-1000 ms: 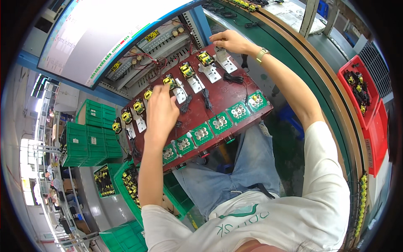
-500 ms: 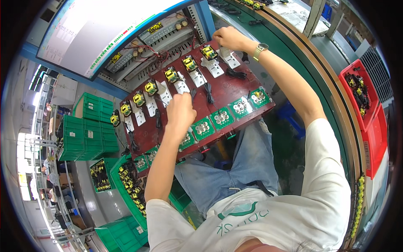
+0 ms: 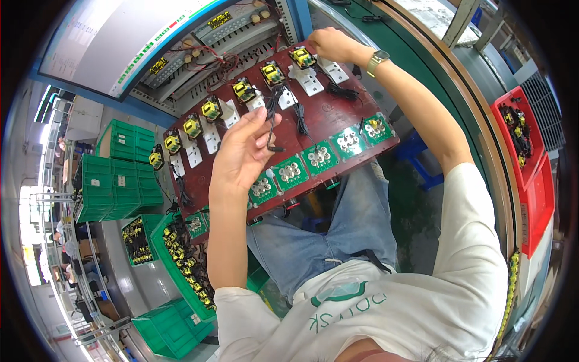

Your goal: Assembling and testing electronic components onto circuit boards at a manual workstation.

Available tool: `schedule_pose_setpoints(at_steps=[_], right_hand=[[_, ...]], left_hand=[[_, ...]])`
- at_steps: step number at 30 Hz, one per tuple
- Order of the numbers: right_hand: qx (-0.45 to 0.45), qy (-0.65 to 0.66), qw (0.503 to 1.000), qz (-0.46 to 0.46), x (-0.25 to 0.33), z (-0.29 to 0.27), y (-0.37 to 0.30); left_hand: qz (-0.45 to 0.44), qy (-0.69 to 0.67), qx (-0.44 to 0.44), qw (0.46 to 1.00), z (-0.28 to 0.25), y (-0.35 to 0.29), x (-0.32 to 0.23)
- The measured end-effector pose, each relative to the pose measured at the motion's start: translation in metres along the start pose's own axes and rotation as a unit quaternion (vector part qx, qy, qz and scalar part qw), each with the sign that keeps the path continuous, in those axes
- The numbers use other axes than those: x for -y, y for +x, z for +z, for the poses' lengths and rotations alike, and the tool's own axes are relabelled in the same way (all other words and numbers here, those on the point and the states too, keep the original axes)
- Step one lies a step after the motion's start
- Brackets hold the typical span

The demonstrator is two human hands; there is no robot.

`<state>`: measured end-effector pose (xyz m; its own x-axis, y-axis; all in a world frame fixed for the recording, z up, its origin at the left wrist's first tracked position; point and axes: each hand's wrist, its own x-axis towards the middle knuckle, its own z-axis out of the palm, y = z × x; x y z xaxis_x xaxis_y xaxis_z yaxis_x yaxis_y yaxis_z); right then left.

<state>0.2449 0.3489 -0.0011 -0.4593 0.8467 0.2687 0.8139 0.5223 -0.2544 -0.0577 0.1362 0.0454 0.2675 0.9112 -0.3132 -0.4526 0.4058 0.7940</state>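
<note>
My left hand is raised over the middle of a dark red test board. Between its thumb and fingers it pinches a bundled black cable, whose plug end hangs down over the green round-contact boards. My right hand is closed at the board's far right corner, beside the last white metal plate; its fingertips and whatever they grip are hidden. Nearest to it sits a yellow-and-black power supply circuit board, and others like it, such as this circuit board, stand in a row along the far side.
Behind the board are a monitor and a rack with red wires. Green crates stand at the left, near a green bin of circuit boards. Red bins are at the right, past the bench edge.
My left hand has turned palm inward and lifted, now showing the black cable in its fingers. My right hand stays at the far right corner. The view has shifted slightly.
</note>
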Motion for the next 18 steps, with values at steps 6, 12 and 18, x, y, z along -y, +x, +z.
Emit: schedule_pose_setpoints(at_steps=[6,12,18], right_hand=[[-0.075,-0.045,0.994,-0.060,-0.004,0.005,0.000],[-0.326,-0.081,0.941,-0.038,0.033,-0.021,-0.035],[-0.005,-0.086,0.965,0.246,0.095,-0.057,-0.177]], left_hand=[[-0.047,-0.059,0.050,0.996,-0.006,-0.027,0.036],[-0.040,0.020,0.055,0.997,-0.004,-0.071,0.045],[0.114,0.303,-0.002,0.946,-0.008,-0.080,0.060]])
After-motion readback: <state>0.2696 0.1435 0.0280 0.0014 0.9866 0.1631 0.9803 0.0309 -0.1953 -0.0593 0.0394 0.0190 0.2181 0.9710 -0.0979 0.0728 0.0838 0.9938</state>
